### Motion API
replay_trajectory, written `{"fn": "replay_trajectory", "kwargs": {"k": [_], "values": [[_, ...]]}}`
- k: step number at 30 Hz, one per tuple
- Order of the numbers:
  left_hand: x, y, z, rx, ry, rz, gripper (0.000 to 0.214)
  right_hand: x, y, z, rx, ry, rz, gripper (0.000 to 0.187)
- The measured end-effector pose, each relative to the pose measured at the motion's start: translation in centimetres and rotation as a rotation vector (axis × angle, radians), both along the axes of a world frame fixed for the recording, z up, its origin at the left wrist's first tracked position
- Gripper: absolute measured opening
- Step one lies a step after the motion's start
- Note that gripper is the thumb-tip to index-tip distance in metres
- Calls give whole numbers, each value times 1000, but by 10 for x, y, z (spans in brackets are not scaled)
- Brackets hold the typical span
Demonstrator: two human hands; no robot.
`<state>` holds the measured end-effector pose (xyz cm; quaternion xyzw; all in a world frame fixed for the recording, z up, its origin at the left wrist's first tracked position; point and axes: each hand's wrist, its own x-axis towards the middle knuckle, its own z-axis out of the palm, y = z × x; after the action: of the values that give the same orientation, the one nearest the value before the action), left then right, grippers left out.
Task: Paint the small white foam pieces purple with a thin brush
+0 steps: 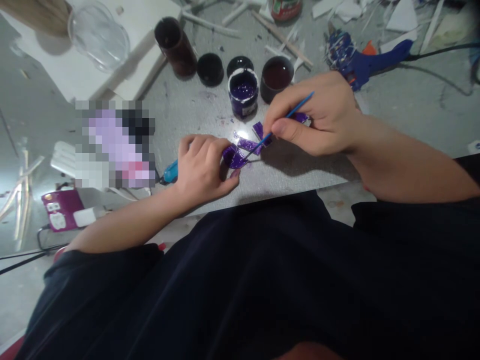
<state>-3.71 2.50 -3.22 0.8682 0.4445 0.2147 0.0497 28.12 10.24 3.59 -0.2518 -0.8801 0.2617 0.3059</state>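
Observation:
My right hand [315, 117] pinches a thin blue paintbrush [300, 104], its tip touching or just over a glossy purple painted piece [234, 157]. My left hand [206, 165] grips that piece by its edge between thumb and fingers, low over the table. Beside it lie more purple strips [249, 145], one partly under my right hand. Behind them stands an open jar of purple paint [243, 95] with a white-smeared rim. A cup of dark reddish liquid [276, 75] is just behind my right hand. A blue-handled tool [170, 172] lies partly hidden by my left hand.
A blue glue gun [360, 60] with a black cord lies at the back right among white scraps. A dark brown jar [175, 47] and a black lid [210, 69] stand behind. White foam board [142, 65] and a clear plastic cup [98, 35] are back left; a purple box [62, 209] lies left.

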Motion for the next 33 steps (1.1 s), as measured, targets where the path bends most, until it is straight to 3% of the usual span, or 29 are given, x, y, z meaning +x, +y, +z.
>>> {"fn": "replay_trajectory", "kwargs": {"k": [12, 20, 24, 27, 30, 33], "values": [[1, 0, -1, -17, -43, 6, 58, -14, -4, -6, -170, 62, 53, 40], [1, 0, 0, -23, -39, 18, 60, -13, -5, -7, -91, 129, -45, 29], [2, 0, 3, -38, -42, 15, 61, -12, -7, -4, -81, 57, -4, 40], [2, 0, 6, -67, -29, 37, 59, -12, -8, -7, -19, 17, -68, 50], [2, -1, 8, -108, -22, 53, 59, -12, -8, -8, 8, 34, -139, 46], [2, -1, 7, -120, -8, 62, 60, -11, -8, -5, -27, 50, -122, 45]]}}
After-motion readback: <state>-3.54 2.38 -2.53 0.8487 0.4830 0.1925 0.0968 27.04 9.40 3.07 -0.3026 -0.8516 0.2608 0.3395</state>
